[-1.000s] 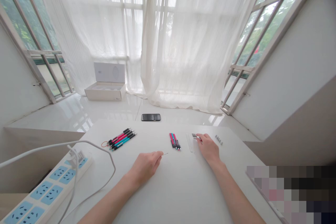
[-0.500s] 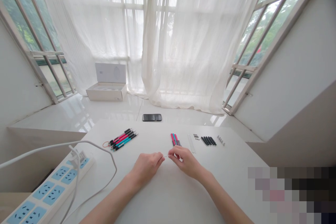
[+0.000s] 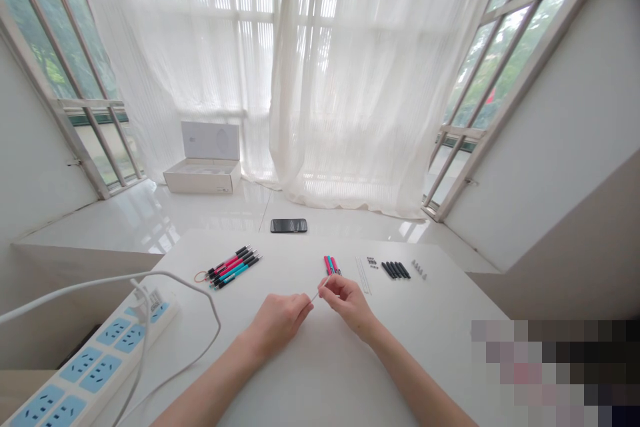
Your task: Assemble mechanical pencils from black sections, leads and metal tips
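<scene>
L hand (image 3: 283,320) is out over the middle of the worktop (image 3: 320,380), knuckles up; its grip is closed, thumb & fingertips pressed tog. on the lower end of a thin rod (image 3: 315,296); R hand (image 3: 350,300) is just beside it, grip drawn in to a small pinch, thumb & fingertips at the rod's upper part; rod runs slantwise betw. the two hands, rising toward R; exact fingertip contact too small to tell.

Just beyond R hand: red & teal pen barrels (image 3: 331,263), lower ends partly hidden by the fingers; then, going right, a few thin pale rods (image 3: 362,275) lying approx. parallel; small dark springlike bits (image 3: 373,261) in a cluster; a row of black sleeves (image 3: 396,270), side by side & slanted; small pale tips (image 3: 419,269), last in line.

Over on the left of the worktop: a bunch of pens (image 3: 234,267), red, teal & black, w/ an orange loop (image 3: 200,276) at the near-left end; nearer the corner, a power strip (image 3: 107,351) w/ blue sockets, white plug (image 3: 145,303) in it & white cable (image 3: 165,273) looping across.

Past the far edge, on the sill: dark phone (image 3: 289,225), lying flat; open white box (image 3: 201,180), lid up, near the sheer curtain (image 3: 350,80).
</scene>
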Available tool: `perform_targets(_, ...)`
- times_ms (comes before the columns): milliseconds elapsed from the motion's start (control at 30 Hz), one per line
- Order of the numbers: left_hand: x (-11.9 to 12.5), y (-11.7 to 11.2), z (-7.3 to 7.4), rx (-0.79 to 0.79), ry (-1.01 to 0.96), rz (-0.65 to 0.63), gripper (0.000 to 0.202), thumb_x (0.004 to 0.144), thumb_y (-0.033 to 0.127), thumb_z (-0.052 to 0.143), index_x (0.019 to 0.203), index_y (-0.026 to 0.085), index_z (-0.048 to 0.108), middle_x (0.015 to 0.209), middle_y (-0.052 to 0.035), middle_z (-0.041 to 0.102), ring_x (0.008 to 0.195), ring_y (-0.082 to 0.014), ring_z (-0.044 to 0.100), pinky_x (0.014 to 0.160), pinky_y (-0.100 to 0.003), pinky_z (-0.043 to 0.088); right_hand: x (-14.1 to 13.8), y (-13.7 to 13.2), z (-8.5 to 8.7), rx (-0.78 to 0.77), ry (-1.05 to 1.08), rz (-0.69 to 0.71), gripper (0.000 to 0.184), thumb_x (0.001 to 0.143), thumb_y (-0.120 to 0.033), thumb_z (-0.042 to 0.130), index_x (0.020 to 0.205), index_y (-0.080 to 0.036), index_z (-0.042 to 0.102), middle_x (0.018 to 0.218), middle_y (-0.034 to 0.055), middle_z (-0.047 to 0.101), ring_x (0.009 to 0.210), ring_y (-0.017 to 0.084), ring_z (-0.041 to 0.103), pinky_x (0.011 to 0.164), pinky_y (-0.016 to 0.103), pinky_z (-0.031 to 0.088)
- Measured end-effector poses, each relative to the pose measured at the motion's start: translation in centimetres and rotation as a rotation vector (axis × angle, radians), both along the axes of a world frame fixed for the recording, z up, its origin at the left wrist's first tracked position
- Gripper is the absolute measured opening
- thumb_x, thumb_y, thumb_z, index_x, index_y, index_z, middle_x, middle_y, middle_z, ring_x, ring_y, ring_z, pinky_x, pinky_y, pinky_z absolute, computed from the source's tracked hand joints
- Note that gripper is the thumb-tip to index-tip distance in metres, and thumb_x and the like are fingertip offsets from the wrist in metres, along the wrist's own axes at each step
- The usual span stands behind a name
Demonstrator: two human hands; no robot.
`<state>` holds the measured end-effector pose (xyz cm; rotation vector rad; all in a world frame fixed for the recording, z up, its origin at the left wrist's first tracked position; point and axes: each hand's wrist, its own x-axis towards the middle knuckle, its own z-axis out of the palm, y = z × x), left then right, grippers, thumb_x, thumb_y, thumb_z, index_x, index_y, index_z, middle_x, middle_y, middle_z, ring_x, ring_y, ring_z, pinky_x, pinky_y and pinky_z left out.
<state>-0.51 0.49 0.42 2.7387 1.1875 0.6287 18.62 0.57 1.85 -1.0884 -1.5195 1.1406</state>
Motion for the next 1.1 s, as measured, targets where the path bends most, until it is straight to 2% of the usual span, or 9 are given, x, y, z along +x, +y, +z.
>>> perform_targets(100, 0.0, 0.1, -0.1, -0.007, -0.011, 0.001, 0.028, 0.099, 0.028, 0.031, 0.080, 0.021, 0.050, 0.067, 0.0012, 0.063, 0.054, -0.0129, 0.056, 0.051, -0.023, 0.031, -0.9, -0.2, -0.1, 0.000, -0.001, 0.017, 0.036, 0.078, -0.053, 0.062, 0.071, -0.019, 0.056, 0.070, 0.0000, 0.058, 0.056, 0.009, 0.047, 0.050, 0.022, 0.037)
perform_targets(200, -0.1, 0.1, 0.0, -0.035, -0.065, -0.011, 0.024, 0.098, 0.026, 0.031, 0.086, 0.021, 0.051, 0.070, 0.0013, 0.064, 0.055, -0.0133, 0.057, 0.052, -0.023, 0.034, -0.1, 0.2, 0.4, -0.014, 0.011, 0.007, 0.038, 0.080, -0.056, 0.058, 0.076, -0.018, 0.058, 0.061, -0.0018, 0.055, 0.048, 0.008, 0.043, 0.045, 0.022, 0.033)
perform_targets(300, -0.2, 0.1, 0.1, -0.045, -0.134, -0.030, 0.022, 0.097, 0.024, 0.030, 0.093, 0.021, 0.051, 0.072, 0.0003, 0.063, 0.060, -0.0141, 0.059, 0.056, -0.023, 0.039, 2.9, 1.4, 0.6, 0.029, -0.048, -0.167, 0.041, 0.080, -0.059, 0.054, 0.081, -0.018, 0.058, 0.063, 0.0003, 0.058, 0.048, 0.010, 0.045, 0.044, 0.023, 0.033)
perform_targets(400, -0.3, 0.1, 0.1, -0.044, -0.192, -0.055, 0.023, 0.093, 0.014, 0.031, 0.102, 0.020, 0.052, 0.080, -0.0023, 0.063, 0.070, -0.0154, 0.060, 0.064, -0.025, 0.045, 6.8, 2.6, 0.0, 0.165, -0.337, -0.421, 0.038, 0.082, -0.055, 0.051, 0.082, -0.018, 0.060, 0.070, 0.0052, 0.064, 0.060, 0.016, 0.055, 0.055, 0.027, 0.042)
perform_targets(500, -0.4, 0.1, 0.0, -0.039, -0.237, -0.084, 0.036, 0.083, 0.003, 0.033, 0.111, 0.019, 0.049, 0.093, -0.0053, 0.063, 0.084, -0.0173, 0.060, 0.076, -0.030, 0.049, 9.8, 3.2, -1.1, 0.200, -0.674, -0.552, 0.032, 0.084, -0.045, 0.047, 0.079, -0.019, 0.065, 0.071, 0.0064, 0.067, 0.064, 0.019, 0.058, 0.064, 0.031, 0.043)
perform_targets(667, -0.4, 0.4, -0.1, 0.042, -0.274, -0.061, 0.049, 0.081, -0.004, 0.034, 0.123, 0.019, 0.045, 0.110, -0.0079, 0.062, 0.092, -0.0197, 0.057, 0.083, -0.037, 0.051, 11.3, 3.5, -2.6, 0.096, -0.894, -0.598, 0.027, 0.083, -0.033, 0.046, 0.085, -0.017, 0.068, 0.073, 0.0065, 0.070, 0.065, 0.019, 0.062, 0.064, 0.028, 0.042)
perform_targets(800, -0.5, 0.5, -0.1, 0.078, -0.218, -0.146, 0.055, 0.081, -0.006, 0.035, 0.127, 0.024, 0.045, 0.128, -0.0064, 0.057, 0.102, -0.0198, 0.057, 0.089, -0.039, 0.050, 11.2, 3.9, -3.1, 0.095, -0.943, -0.605, 0.026, 0.082, -0.030, 0.048, 0.091, -0.017, 0.068, 0.071, 0.0050, 0.069, 0.064, 0.018, 0.061, 0.062, 0.027, 0.041)
perform_targets(967, -0.4, 0.5, -0.4, 0.044, -0.235, -0.164, 0.040, 0.090, 0.005, 0.038, 0.125, 0.023, 0.045, 0.136, -0.0087, 0.052, 0.109, -0.0189, 0.060, 0.089, -0.036, 0.053, 11.0, 3.9, -3.1, 0.107, -0.975, -0.600, 0.024, 0.083, -0.030, 0.048, 0.089, -0.018, 0.068, 0.070, 0.0036, 0.068, 0.066, 0.018, 0.062, 0.059, 0.026, 0.039)
perform_targets(1100, -0.3, 0.5, -0.6, 0.022, -0.277, -0.136, 0.022, 0.093, 0.012, 0.040, 0.108, 0.022, 0.053, 0.136, -0.0086, 0.051, 0.097, -0.0168, 0.065, 0.080, -0.028, 0.055, 10.7, 3.6, -2.7, 0.123, -0.979, -0.593, 0.023, 0.084, -0.030, 0.048, 0.090, -0.020, 0.067, 0.073, 0.0032, 0.069, 0.068, 0.018, 0.062, 0.058, 0.026, 0.038)
